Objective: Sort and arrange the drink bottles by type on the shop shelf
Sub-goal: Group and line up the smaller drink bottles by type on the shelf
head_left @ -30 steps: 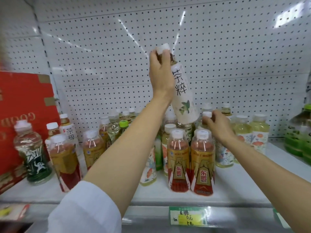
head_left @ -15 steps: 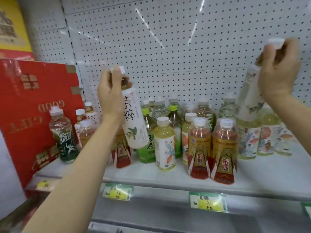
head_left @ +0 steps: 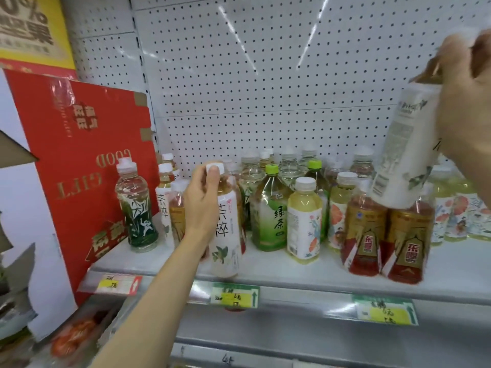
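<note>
My left hand (head_left: 200, 205) grips a white-labelled tea bottle (head_left: 225, 232) by its neck and cap, holding it upright at the shelf's front left, its base at or just above the shelf (head_left: 305, 277). My right hand (head_left: 467, 102) holds a second white-labelled tea bottle (head_left: 406, 155) high at the right, tilted, above two amber bottles with red-and-gold labels (head_left: 385, 235). More white tea bottles (head_left: 164, 197) stand at the back left. A green tea bottle (head_left: 271, 208) and a pale yellow drink bottle (head_left: 304, 221) stand mid-shelf.
A red gift box (head_left: 87, 166) leans at the shelf's left end, with a dark green-labelled clear bottle (head_left: 136, 205) in front of it. Pale floral-label bottles (head_left: 457, 213) fill the far right. White pegboard (head_left: 265, 88) backs the shelf. Price tags (head_left: 233, 296) line the front edge.
My left hand has lowered its white tea bottle to the shelf's front left. My right hand has carried the other white bottle a little further right and tilted it more.
</note>
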Demonstrator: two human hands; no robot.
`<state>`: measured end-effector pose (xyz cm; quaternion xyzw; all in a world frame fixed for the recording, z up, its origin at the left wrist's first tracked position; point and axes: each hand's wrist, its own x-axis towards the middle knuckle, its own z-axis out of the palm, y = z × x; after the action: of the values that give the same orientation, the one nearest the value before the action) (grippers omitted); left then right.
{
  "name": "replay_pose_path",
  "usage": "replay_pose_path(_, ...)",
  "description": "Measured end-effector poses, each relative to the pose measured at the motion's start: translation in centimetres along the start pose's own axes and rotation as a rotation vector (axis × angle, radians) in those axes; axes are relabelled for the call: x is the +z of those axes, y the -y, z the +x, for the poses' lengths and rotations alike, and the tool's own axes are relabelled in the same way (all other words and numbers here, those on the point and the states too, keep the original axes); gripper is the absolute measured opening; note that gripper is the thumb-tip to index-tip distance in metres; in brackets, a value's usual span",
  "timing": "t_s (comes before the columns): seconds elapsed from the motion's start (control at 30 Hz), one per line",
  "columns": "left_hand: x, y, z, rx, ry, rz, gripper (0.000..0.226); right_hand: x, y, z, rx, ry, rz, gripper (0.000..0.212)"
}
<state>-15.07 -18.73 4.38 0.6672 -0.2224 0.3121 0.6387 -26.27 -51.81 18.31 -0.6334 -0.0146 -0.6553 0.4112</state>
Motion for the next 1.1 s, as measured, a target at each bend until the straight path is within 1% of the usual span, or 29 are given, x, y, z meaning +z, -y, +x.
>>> replay_pose_path(0.03,-0.7,0.0,0.3,0.016,0.003,0.006,0.025,1.1,1.1,-1.2,-0.005,0.038,-0.024,0.042)
replay_pose_path(0.07,-1.3,0.1,0.6,0.026,0.007,0.001,0.025,2.1,2.4,-2.4,-0.053,0.039,-0.044,0.034)
replay_pose_path(0.13,-2.2,0.6,1.1,0.029,0.017,-0.015,0.025,3.7,5.0,-5.1,-0.101,0.077,0.055,0.019)
replay_pose_path(0.2,-2.7,1.1,1.1,0.030,0.023,0.004,0.024,5.2,6.8,-7.3,-0.102,0.116,0.077,0.015)
replay_pose_path(0.3,-2.6,1.2,0.6,0.036,0.043,0.006,0.024,8.2,7.0,-11.3,-0.055,0.217,0.008,0.013)
replay_pose_path(0.37,-2.5,1.6,0.5,0.041,0.047,-0.002,0.023,9.9,5.9,-13.9,-0.007,0.284,-0.004,0.015)
replay_pose_path(0.43,-3.0,1.9,0.7,0.054,0.037,-0.027,0.023,11.4,4.2,-16.1,0.067,0.318,-0.010,0.018)
replay_pose_path(0.5,-3.8,2.2,1.1,0.063,0.016,-0.057,0.029,12.8,2.8,-18.0,0.112,0.321,-0.018,0.017)
replay_pose_path(0.57,-4.9,2.2,1.7,0.082,-0.004,-0.094,0.035,13.8,1.9,-19.4,0.130,0.305,-0.046,0.012)
replay_pose_path(0.6,-5.5,2.1,2.0,0.092,-0.017,-0.096,0.035,14.3,1.7,-20.0,0.138,0.292,-0.053,0.010)
replay_pose_path(0.67,-6.8,1.8,2.6,0.102,-0.032,-0.114,0.028,15.4,1.0,-20.7,0.154,0.261,-0.045,0.009)
replay_pose_path(0.77,-8.8,1.3,3.2,0.091,-0.066,-0.216,0.022,16.9,0.3,-21.8,0.162,0.228,-0.039,0.015)
replay_pose_path(0.9,-12.2,1.7,3.9,0.153,-0.129,-0.165,0.023,18.6,0.1,-23.4,0.140,0.256,-0.028,0.015)
replay_pose_path(1.1,-16.2,3.4,4.3,0.117,-0.231,-0.052,0.021,19.9,0.1,-23.9,0.134,0.289,-0.047,0.022)
